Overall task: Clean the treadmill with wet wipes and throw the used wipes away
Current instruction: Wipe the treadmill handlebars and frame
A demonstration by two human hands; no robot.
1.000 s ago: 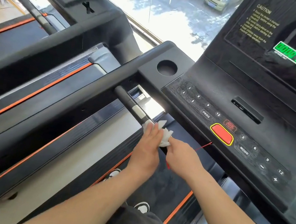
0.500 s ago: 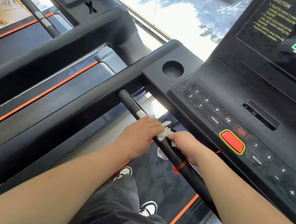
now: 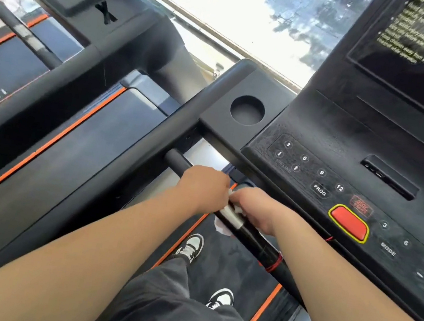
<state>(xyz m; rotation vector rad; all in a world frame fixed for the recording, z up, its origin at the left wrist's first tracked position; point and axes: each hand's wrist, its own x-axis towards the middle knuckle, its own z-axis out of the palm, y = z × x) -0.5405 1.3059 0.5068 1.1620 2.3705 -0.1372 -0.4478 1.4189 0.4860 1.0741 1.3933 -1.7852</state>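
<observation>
Left hand (image 3: pixel 204 189) clenches handlebar (image 3: pixel 256 239), right hand (image 3: pixel 258 209) grips wet wipe (image 3: pixel 238 208) there; dusty console (image 3: pixel 333 140) at 2 o'clock and binning remain.

Both forearms extended forward — left hand (image 3: pixel 205 188) and right hand (image 3: pixel 256 209) side by side, fingers curled over handlebar (image 3: pixel 256 239).

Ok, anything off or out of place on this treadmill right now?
Minor only: a red cord is wound round the handlebar near the right hand, and the console looks smeared with dust. No visible damage.
</observation>
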